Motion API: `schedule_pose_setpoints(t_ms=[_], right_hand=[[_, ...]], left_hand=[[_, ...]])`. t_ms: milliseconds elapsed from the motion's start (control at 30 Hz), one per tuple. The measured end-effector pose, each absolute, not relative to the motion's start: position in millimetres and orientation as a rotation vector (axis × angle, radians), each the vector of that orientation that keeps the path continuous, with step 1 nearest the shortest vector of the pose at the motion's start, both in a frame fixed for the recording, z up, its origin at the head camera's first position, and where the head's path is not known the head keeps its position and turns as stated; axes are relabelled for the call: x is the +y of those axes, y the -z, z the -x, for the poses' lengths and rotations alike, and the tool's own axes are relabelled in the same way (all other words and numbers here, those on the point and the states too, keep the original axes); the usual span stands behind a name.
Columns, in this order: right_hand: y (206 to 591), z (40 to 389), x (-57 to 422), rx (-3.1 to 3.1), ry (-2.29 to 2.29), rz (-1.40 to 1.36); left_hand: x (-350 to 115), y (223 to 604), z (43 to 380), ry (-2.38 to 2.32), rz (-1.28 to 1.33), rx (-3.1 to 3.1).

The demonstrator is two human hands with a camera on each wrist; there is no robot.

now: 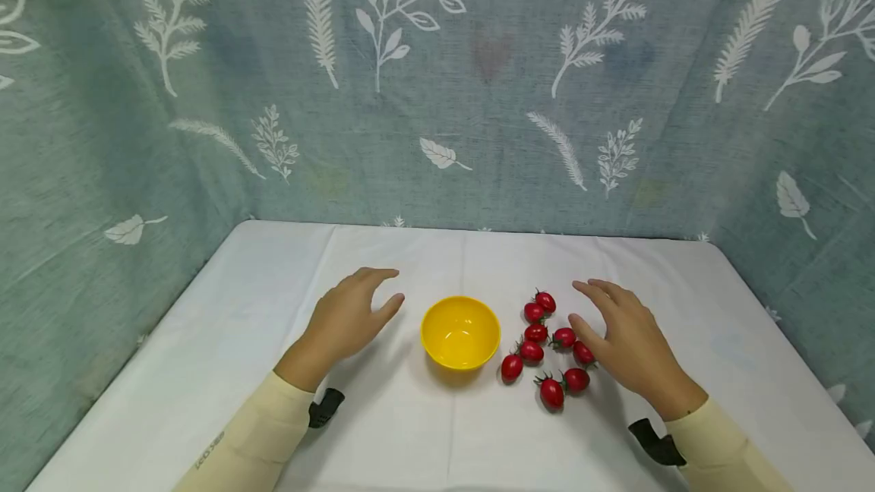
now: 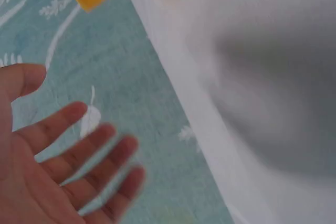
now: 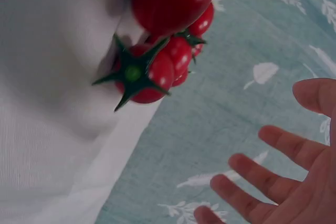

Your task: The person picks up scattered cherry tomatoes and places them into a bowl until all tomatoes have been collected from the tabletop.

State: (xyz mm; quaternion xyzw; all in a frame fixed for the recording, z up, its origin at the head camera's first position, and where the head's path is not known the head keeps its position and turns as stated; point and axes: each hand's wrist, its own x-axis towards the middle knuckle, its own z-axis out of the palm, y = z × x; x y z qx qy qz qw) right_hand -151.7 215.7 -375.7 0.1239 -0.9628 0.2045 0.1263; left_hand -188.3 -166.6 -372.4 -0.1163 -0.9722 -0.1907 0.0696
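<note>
A yellow bowl stands upright in the middle of the white-covered table, with nothing seen inside it. To its right lie several red cherry tomatoes with green stalks. My left hand hovers to the left of the bowl, fingers extended and apart from it. Over the right edge of the tomatoes is my right hand, its fingers spread and holding nothing. The right wrist view shows a tomato with a star-shaped green calyx close by. In the left wrist view, the fingers are loose and touch nothing.
A white cloth covers the table. Green-blue curtains with white leaf prints hang behind it and along both sides. Dark wrist mounts show below each hand.
</note>
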Motion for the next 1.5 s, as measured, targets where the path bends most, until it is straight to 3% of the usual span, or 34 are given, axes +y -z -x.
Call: schedule_pose_setpoints(t_ms=[400,1067,1500], right_hand=[[383.1,145.8,214.8,-2.826,-0.758,-0.335],[396.9,149.8,226.7,-2.890,-0.781,-0.337],[397.2,156.9,232.6,-2.915,-0.732,-0.358]], left_hand=[[-138.5,385.0,189.9,0.934,0.329,-3.013],[-152.3,402.7,197.0,1.481,0.368,-3.143],[-159.0,406.0,203.5,1.590,0.435,-3.200]])
